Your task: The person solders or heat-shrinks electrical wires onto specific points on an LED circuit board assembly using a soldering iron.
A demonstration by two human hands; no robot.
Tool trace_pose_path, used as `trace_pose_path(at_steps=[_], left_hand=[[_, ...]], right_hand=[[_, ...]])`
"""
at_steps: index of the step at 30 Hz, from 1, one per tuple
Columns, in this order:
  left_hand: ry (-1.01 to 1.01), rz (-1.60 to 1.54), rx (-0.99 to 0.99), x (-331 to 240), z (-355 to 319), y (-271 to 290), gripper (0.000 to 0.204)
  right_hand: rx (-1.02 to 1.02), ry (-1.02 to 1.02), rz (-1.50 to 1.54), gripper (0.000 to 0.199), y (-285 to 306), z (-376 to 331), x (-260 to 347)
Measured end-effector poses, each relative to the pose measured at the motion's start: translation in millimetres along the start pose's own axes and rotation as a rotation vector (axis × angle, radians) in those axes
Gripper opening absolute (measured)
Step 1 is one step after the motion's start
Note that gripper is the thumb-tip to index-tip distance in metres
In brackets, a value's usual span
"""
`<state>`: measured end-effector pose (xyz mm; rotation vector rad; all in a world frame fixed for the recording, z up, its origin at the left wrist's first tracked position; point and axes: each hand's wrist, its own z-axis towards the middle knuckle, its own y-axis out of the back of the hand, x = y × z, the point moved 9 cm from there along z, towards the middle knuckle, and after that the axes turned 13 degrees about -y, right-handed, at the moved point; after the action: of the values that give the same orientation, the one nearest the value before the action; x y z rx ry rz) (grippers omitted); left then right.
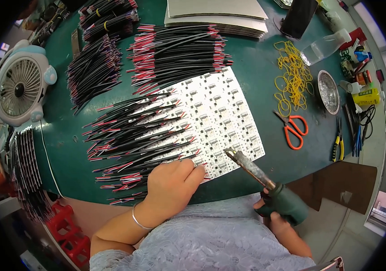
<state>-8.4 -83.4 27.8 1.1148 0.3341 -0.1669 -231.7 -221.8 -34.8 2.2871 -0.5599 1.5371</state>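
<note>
My left hand (pixel 175 183) is closed at the near edge of a white circuit board panel (pixel 215 117), with thumb and fingers pinched together. A red wire end shows right beside the fingertips; the held part of that thin cable is hidden under the hand. Black cables (pixel 130 149) with red and white ends lie in rows across the panel's left side, their tips at its small components. My right hand (pixel 278 222) grips the green handle of a soldering iron (pixel 258 174). The iron's thick, worn metal barrel points up-left, its tip above the panel's right part.
Behind the panel lie a cable pile (pixel 179 56) and stacked boards (pixel 215 22). At right are yellow rubber bands (pixel 292 74), orange-handled scissors (pixel 297 131), a metal bowl (pixel 328 92), pliers (pixel 338 142) and a clear bottle (pixel 324 47). A fan (pixel 19 88) stands at left.
</note>
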Motion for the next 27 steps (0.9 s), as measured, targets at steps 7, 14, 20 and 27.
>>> trace_pose_path(at_steps=[7, 14, 20, 27], left_hand=[[0.043, 0.060, 0.007, 4, -6, -2, 0.019], [0.045, 0.000, -0.040, 8, -9, -2, 0.034], [0.039, 0.004, -0.027, 7, -7, -3, 0.036], [0.025, -0.010, 0.010, 6, -7, -5, 0.039]], right_hand=[[0.055, -0.001, -0.198, 0.038, -13, 8, 35], [-0.003, 0.094, -0.346, 0.023, -25, 10, 46], [0.042, 0.003, -0.331, 0.020, -26, 12, 42], [0.052, 0.004, -0.345, 0.015, -28, 10, 39]])
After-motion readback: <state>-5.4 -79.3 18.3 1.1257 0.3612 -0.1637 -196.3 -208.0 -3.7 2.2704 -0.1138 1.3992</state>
